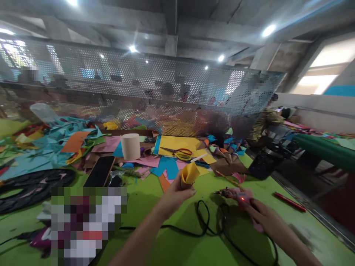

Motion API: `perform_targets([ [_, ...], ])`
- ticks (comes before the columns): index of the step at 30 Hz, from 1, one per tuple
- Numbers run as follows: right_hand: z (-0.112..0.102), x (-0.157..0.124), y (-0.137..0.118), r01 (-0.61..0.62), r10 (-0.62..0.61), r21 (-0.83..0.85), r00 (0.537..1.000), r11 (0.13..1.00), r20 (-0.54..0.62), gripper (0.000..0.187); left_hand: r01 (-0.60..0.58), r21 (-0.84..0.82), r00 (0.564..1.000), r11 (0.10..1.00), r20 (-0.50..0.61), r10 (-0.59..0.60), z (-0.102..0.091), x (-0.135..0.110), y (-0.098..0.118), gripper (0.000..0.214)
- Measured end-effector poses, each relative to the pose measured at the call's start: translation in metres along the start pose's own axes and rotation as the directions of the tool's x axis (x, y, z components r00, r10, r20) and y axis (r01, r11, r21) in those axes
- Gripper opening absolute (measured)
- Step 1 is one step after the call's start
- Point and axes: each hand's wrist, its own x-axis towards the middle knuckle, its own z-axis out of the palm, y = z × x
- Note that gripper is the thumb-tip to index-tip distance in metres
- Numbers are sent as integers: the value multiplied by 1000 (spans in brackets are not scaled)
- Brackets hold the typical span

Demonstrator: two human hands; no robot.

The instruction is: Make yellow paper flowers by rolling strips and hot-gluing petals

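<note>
My left hand (179,190) is raised above the green table (172,244) and pinches a rolled cone of yellow paper (189,173), its open end pointing up. My right hand (256,214) grips a pink glue gun (235,194) low over the table, nozzle pointing left, a red light glowing on its body. Its black cord (206,225) loops across the green surface between my two forearms. The gun's nozzle is about a hand's width right of the cone and lower.
Scissors with red and yellow handles (177,152) lie on yellow paper behind the cone. A roll of tape (130,146), a black phone (100,171) and heaps of coloured paper scraps (50,142) fill the left. A red pencil (290,201) lies right. A perforated metal screen (166,96) backs the table; a person (267,125) sits at the far right.
</note>
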Motion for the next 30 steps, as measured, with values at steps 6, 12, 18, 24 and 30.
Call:
perform_targets([
  [6,-28,-8,-32,79,-109,-354,992,932,-64,32,35,-8,998,999,55,-34,-3,-1,-4,45],
  [12,-17,-19,-106,484,-481,123,875,866,-52,17,88,49,992,995,89,-92,-1,-2,-5,61],
  [18,7,-13,-128,581,-570,256,812,773,-123,16,148,77,983,986,100,-155,2,-4,-1,62],
  [24,14,-10,-124,457,-490,383,871,803,-11,15,134,58,980,989,140,-141,3,-3,-1,62],
  [30,16,-9,-123,321,-434,518,894,793,110,24,84,82,979,993,180,-98,4,-2,1,69],
])
